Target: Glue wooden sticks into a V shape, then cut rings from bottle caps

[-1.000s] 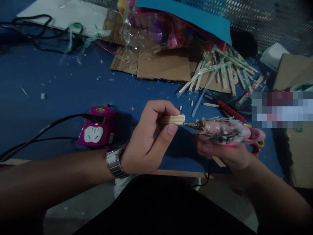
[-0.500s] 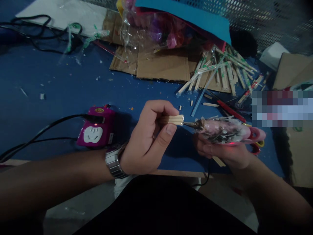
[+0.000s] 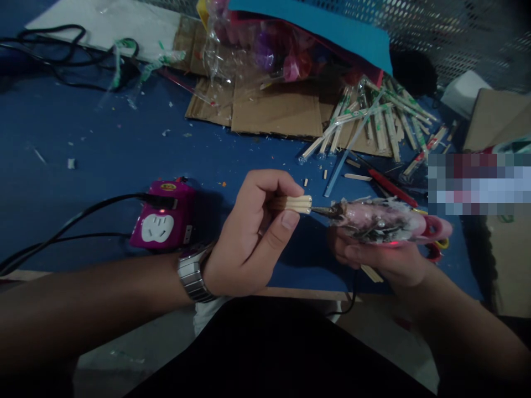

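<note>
Pinched between the thumb and fingers of my left hand (image 3: 257,237) is a small bundle of wooden sticks (image 3: 296,203), their ends pointing right. My right hand (image 3: 379,260) is wrapped round a pink hot glue gun (image 3: 377,221), its body smeared with dark and whitish residue. The gun's metal nozzle meets the end of the bundle, or sits right at it; a small glint shows on the stick ends. A red light glows on the gun's lower side. Below my right hand, a few more wooden sticks (image 3: 371,273) lie at the table edge.
A purple power socket (image 3: 164,215) with a black plug stands left. Paper-wrapped chopsticks (image 3: 381,121) lie in a heap at back right, near red-handled pliers or scissors (image 3: 392,188). Behind are cardboard (image 3: 276,110) and plastic bags (image 3: 232,61). Small scraps dot the blue table (image 3: 103,143).
</note>
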Action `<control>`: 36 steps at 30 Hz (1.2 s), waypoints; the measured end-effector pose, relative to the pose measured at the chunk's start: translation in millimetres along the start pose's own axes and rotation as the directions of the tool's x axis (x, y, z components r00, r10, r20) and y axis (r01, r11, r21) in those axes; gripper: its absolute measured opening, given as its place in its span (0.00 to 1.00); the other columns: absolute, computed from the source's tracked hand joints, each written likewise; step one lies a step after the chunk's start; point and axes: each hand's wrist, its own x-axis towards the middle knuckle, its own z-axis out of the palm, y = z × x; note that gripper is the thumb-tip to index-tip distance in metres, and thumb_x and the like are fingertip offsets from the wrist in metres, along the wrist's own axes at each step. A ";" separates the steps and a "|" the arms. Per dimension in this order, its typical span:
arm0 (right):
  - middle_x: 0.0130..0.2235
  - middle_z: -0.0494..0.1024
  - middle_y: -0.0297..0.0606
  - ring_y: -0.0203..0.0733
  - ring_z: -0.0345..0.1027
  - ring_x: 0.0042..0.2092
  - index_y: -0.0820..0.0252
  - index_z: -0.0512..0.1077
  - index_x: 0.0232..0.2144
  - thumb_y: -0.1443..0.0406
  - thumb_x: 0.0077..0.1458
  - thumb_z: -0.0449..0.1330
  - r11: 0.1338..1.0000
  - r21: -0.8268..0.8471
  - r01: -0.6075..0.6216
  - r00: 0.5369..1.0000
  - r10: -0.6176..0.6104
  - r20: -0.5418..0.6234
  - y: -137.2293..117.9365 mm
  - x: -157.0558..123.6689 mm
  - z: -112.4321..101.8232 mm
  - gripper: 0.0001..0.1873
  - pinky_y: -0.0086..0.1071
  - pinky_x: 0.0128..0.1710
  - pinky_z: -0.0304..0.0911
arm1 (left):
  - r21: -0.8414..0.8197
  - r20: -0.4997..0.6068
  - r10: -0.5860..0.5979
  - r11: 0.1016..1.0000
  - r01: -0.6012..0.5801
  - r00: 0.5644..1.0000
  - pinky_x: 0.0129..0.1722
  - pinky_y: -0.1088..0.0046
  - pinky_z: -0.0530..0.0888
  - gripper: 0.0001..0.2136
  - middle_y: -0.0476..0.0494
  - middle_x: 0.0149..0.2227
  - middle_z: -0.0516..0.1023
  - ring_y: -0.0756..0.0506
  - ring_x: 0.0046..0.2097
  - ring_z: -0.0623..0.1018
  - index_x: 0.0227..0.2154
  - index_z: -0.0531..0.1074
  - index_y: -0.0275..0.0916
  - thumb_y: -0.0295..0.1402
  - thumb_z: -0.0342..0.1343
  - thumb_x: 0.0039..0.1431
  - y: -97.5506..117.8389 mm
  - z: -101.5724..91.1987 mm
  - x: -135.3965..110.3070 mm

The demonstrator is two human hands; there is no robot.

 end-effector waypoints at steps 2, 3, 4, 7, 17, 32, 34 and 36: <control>0.26 0.70 0.31 0.38 0.63 0.26 0.52 0.80 0.48 0.63 0.60 0.72 1.000 -0.014 -0.001 1.000 0.001 -0.010 -0.5 0.1 0.7 0.13 0.32 0.25 0.65 | 0.020 -0.003 -0.007 1.000 0.007 1.000 0.37 0.65 0.76 0.07 0.44 0.44 0.70 0.48 0.39 0.73 0.53 0.66 0.43 0.33 0.50 0.77 0.4 0.0 0.2; 0.26 0.70 0.32 0.39 0.64 0.26 0.52 0.81 0.47 0.62 0.60 0.72 1.000 -0.019 0.000 1.000 0.000 -0.019 -0.7 0.2 1.1 0.13 0.33 0.26 0.66 | 0.033 -0.007 -0.007 0.999 0.007 1.000 0.36 0.64 0.76 0.07 0.44 0.43 0.70 0.47 0.39 0.74 0.53 0.66 0.43 0.34 0.50 0.77 0.5 0.0 0.3; 0.26 0.70 0.33 0.39 0.65 0.26 0.52 0.81 0.46 0.61 0.59 0.72 1.000 -0.026 0.003 1.000 -0.004 -0.028 -0.9 0.4 1.7 0.12 0.33 0.26 0.66 | 0.044 -0.009 -0.004 0.999 0.004 1.000 0.36 0.64 0.76 0.07 0.44 0.42 0.70 0.47 0.39 0.74 0.52 0.66 0.44 0.34 0.50 0.77 0.4 0.0 0.4; 0.26 0.70 0.33 0.40 0.65 0.26 0.52 0.81 0.45 0.61 0.60 0.72 0.999 -0.046 0.001 0.999 -0.002 -0.034 -1.2 0.8 2.9 0.11 0.33 0.25 0.65 | 0.053 -0.019 0.020 0.998 -0.019 1.000 0.35 0.65 0.76 0.06 0.44 0.41 0.70 0.47 0.39 0.73 0.52 0.66 0.43 0.33 0.50 0.77 -0.3 -0.1 1.0; 0.33 0.69 0.32 0.37 0.66 0.33 0.54 0.72 0.43 0.66 0.61 0.69 0.978 0.210 0.000 1.000 0.001 -0.008 -0.4 5.1 4.9 0.10 0.30 0.30 0.62 | 0.036 -0.040 0.060 0.998 -0.059 0.997 0.32 0.67 0.75 0.08 0.43 0.41 0.68 0.47 0.38 0.72 0.53 0.68 0.43 0.30 0.52 0.75 -7.7 0.6 3.6; 0.38 0.69 0.30 0.39 0.72 0.39 0.51 0.66 0.39 0.73 0.51 0.75 0.964 0.203 0.170 0.969 -0.126 -0.211 -4.6 20.7 12.3 0.23 0.35 0.39 0.72 | 0.170 0.124 -0.095 0.983 0.073 0.988 0.38 0.71 0.77 0.09 0.45 0.42 0.72 0.49 0.38 0.73 0.53 0.67 0.40 0.29 0.54 0.74 -7.1 -0.3 2.6; 0.36 0.70 0.29 0.39 0.73 0.39 0.52 0.66 0.38 0.73 0.49 0.77 0.966 0.193 0.172 0.961 -0.121 -0.248 -6.2 22.3 13.5 0.25 0.35 0.39 0.73 | 0.164 0.122 -0.089 0.984 0.068 0.988 0.37 0.70 0.78 0.08 0.44 0.41 0.72 0.49 0.38 0.73 0.53 0.67 0.40 0.29 0.53 0.74 -6.5 0.0 2.7; 0.35 0.70 0.29 0.39 0.73 0.38 0.52 0.65 0.36 0.71 0.48 0.78 0.967 0.197 0.164 0.955 -0.105 -0.278 -8.1 23.8 14.7 0.25 0.35 0.37 0.74 | 0.146 0.121 -0.086 0.987 0.068 0.989 0.38 0.69 0.78 0.09 0.44 0.42 0.72 0.48 0.38 0.74 0.53 0.66 0.40 0.29 0.53 0.74 -6.3 0.1 2.0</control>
